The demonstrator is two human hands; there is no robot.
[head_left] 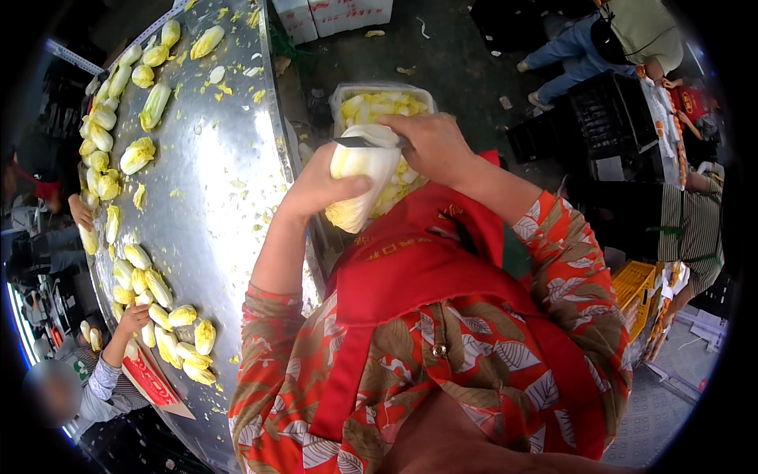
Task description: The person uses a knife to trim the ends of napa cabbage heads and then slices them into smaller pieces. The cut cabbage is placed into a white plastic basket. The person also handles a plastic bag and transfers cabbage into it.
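My left hand [317,188] is wrapped round a pale napa cabbage [368,175], its white base up and its yellow leaf tips pointing down toward my apron. Closed round a knife, my right hand [436,147] is at the cabbage's upper right side; the handle is mostly hidden in the fingers. The dark knife blade [355,143] lies across the cabbage near its base, pointing left. Right below the cabbage stands a clear plastic tub [338,99] holding yellow and white cabbage leaves or pieces.
To my left runs a steel table [217,166] with leaf scraps and several napa cabbages [101,117] along its far side. Another person's hand [136,317] touches cabbages there. White boxes [347,16] stand ahead; black crates [612,118] and other people are at right.
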